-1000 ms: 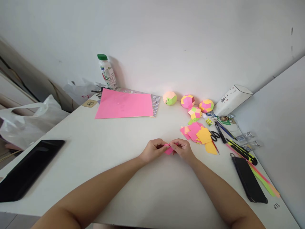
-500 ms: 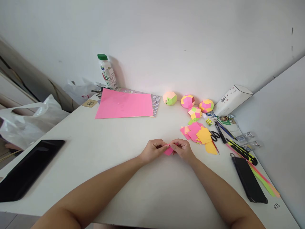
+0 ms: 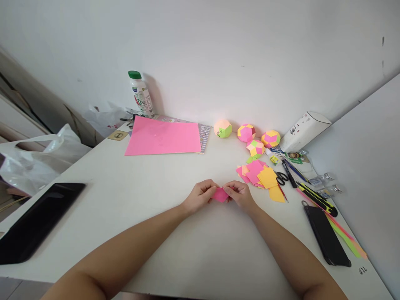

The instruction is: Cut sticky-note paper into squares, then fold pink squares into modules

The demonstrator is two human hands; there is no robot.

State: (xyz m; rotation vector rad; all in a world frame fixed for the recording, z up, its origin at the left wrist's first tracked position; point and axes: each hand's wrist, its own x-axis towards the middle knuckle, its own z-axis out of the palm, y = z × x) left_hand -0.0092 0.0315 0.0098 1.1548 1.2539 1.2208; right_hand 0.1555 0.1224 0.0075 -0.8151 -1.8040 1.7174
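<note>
A small pink paper piece [image 3: 220, 194] is held just above the white table [image 3: 175, 233], at the middle of the view. My left hand [image 3: 200, 196] pinches its left side with curled fingers. My right hand [image 3: 240, 196] pinches its right side the same way. A loose heap of pink and orange paper squares [image 3: 261, 175] lies just right of my right hand. Several folded paper balls in pink, green and orange [image 3: 246, 133] sit farther back near the wall.
A large pink sheet [image 3: 162, 136] lies at the back left, with a green-capped bottle [image 3: 140, 94] behind it. Scissors [image 3: 282, 178], pens, a yellow cutter [image 3: 317, 198] and a black phone [image 3: 326, 235] crowd the right side. A black tablet [image 3: 37, 221] and a white plastic bag [image 3: 34, 160] are at the left.
The pink piece has been spread wider between my fingers and now shows as a flatter shape. Both hands stay in the same place.
</note>
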